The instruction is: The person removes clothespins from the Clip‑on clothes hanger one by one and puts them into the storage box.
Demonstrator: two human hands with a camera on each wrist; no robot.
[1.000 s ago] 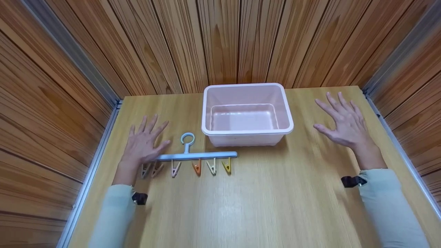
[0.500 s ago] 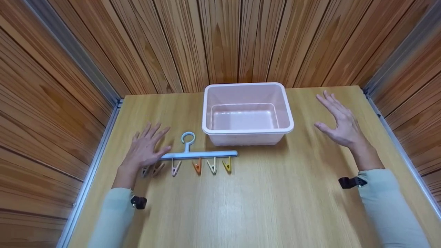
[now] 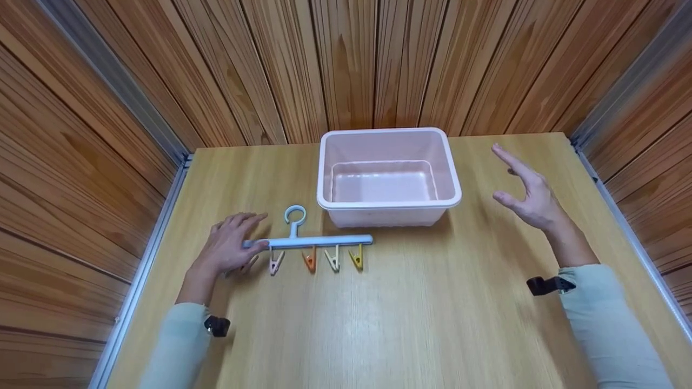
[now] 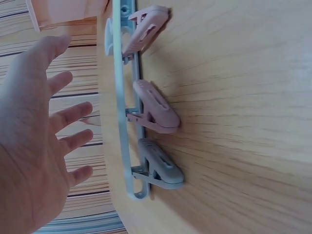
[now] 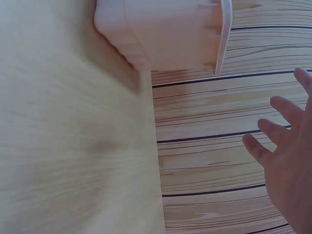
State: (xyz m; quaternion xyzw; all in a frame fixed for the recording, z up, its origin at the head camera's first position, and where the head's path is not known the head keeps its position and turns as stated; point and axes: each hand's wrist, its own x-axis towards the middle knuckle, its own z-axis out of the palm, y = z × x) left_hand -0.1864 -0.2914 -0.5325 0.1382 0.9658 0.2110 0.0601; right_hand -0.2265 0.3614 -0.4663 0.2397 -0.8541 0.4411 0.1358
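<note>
A light-blue clip hanger (image 3: 324,241) lies on the table left of centre, its hook toward the back. Along its bar hang a pale pink clip (image 3: 275,261), an orange clip (image 3: 310,260), a cream clip (image 3: 333,260) and a yellow clip (image 3: 357,258). My left hand (image 3: 230,246) hovers over the bar's left end, thumb and fingers apart, covering part of it. In the left wrist view a grey clip (image 4: 163,165) and a dusty pink clip (image 4: 156,107) show at that end. Far to the right, my right hand (image 3: 532,200) is held in the air, touching nothing.
A pale pink plastic basin (image 3: 389,206) stands at the back centre, behind the hanger's right half, with nothing inside. Wood-panelled walls (image 3: 346,65) enclose the table (image 3: 389,313) at the back and both sides. Each sleeve carries a small black wrist camera (image 3: 217,326).
The left hand has come down and nearer over the hanger's left end, its spread fingers bending. The right hand has turned onto its edge and drawn slightly nearer. Hanger and basin stay put.
</note>
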